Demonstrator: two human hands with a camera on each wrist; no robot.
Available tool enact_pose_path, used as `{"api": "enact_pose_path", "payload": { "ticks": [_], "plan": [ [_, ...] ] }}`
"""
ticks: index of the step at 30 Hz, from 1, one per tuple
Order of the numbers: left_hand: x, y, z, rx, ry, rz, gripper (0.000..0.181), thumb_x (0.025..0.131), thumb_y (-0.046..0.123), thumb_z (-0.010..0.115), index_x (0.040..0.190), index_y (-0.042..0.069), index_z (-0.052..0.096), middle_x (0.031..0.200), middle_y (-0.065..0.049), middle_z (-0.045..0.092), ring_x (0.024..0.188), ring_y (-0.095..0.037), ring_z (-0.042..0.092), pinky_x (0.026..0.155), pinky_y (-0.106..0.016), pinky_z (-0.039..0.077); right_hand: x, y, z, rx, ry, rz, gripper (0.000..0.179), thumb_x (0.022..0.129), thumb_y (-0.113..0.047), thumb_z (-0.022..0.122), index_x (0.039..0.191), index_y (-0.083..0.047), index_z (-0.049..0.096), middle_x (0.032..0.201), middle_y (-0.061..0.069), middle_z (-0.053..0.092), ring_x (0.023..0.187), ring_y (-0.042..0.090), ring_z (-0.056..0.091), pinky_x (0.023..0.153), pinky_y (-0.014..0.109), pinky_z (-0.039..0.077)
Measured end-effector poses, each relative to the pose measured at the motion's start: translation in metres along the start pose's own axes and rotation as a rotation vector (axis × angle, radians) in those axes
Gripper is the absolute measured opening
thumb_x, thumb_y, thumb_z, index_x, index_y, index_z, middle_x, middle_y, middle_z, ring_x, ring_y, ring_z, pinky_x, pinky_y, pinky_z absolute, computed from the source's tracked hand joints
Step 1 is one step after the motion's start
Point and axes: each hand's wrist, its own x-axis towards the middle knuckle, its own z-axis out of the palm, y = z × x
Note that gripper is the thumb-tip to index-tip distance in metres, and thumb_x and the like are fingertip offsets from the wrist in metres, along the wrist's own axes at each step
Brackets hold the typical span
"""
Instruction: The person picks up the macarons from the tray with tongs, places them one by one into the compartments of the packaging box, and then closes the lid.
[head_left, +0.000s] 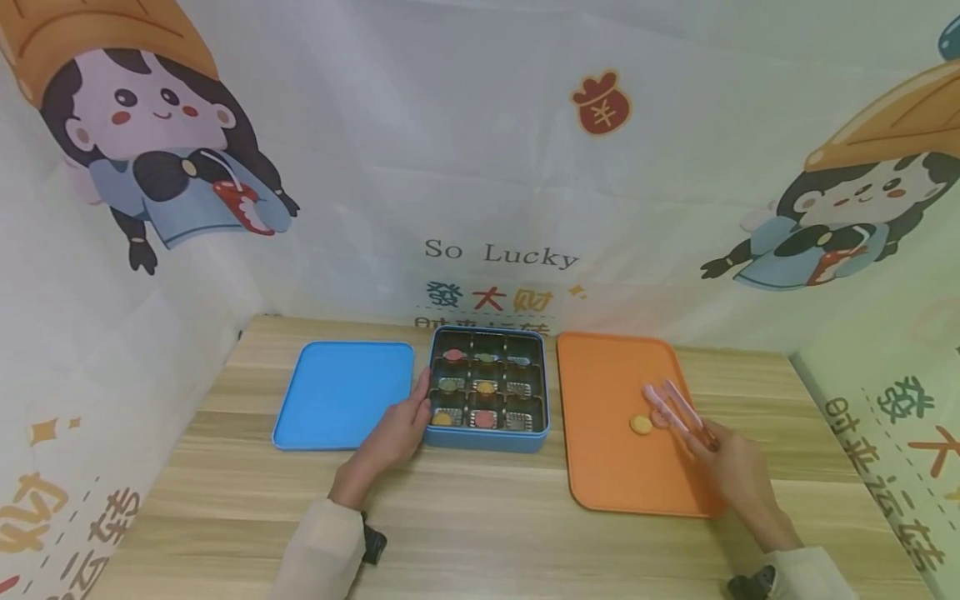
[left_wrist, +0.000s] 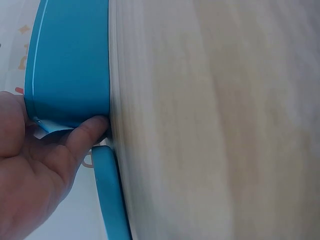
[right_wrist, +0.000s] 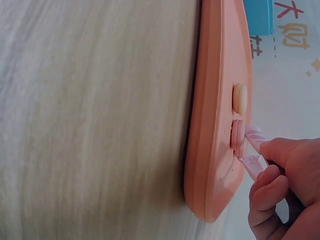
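Observation:
A blue tin (head_left: 487, 439) with a divided dark insert stands mid-table; pink, green and yellow macarons sit in its left and middle columns. My left hand (head_left: 401, 429) rests against the tin's left side, fingers fairly straight along the wall. On an orange tray (head_left: 615, 475) lie a yellow macaron (head_left: 641, 425) and a pink macaron (right_wrist: 238, 134), side by side. My right hand (head_left: 738, 471) holds pink tongs (head_left: 682, 408), their arms spread. Their tips are close to the pink macaron in the right wrist view; whether they touch it I cannot tell.
A flat blue lid (head_left: 345, 396) lies on the wooden table (head_left: 480, 525), left of the tin. Behind the table hangs a white printed sheet (head_left: 420, 167), which also runs along both sides.

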Motion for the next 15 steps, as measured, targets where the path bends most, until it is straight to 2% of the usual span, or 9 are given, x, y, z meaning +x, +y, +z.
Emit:
{"api": "enact_pose_path", "payload": {
  "ticks": [3,10,15],
  "plan": [
    [0.000,0.001,0.000,0.000,-0.001,-0.001,0.052,0.098,0.022,0.031,0.145,0.009,0.012,0.142,-0.013,0.028,0.126,-0.027,0.034,0.101,-0.041,0.033,0.001,-0.001,0.000,-0.005,-0.005,0.000,0.030,0.082,-0.018,0.065,0.102,0.005,0.064,0.050,-0.004,0.038,0.044,0.011,0.032,0.037,0.023,0.024],
    [-0.001,0.003,-0.002,0.000,-0.003,-0.009,0.053,0.098,0.021,0.032,0.145,0.009,0.012,0.141,-0.014,0.031,0.126,-0.026,0.035,0.100,-0.042,0.034,0.004,-0.006,0.003,-0.001,0.058,-0.057,0.020,0.079,-0.017,0.068,0.084,0.001,0.064,0.049,-0.003,0.042,0.046,0.015,0.037,0.040,0.027,0.028],
    [-0.002,0.004,-0.001,-0.009,0.005,-0.002,0.052,0.098,0.020,0.032,0.145,0.008,0.013,0.140,-0.015,0.032,0.125,-0.027,0.035,0.100,-0.042,0.035,0.010,-0.014,0.005,0.022,0.068,-0.043,0.028,0.079,-0.020,0.068,0.095,0.003,0.066,0.057,0.007,0.060,0.048,0.017,0.049,0.040,0.030,0.036]
  ]
}}
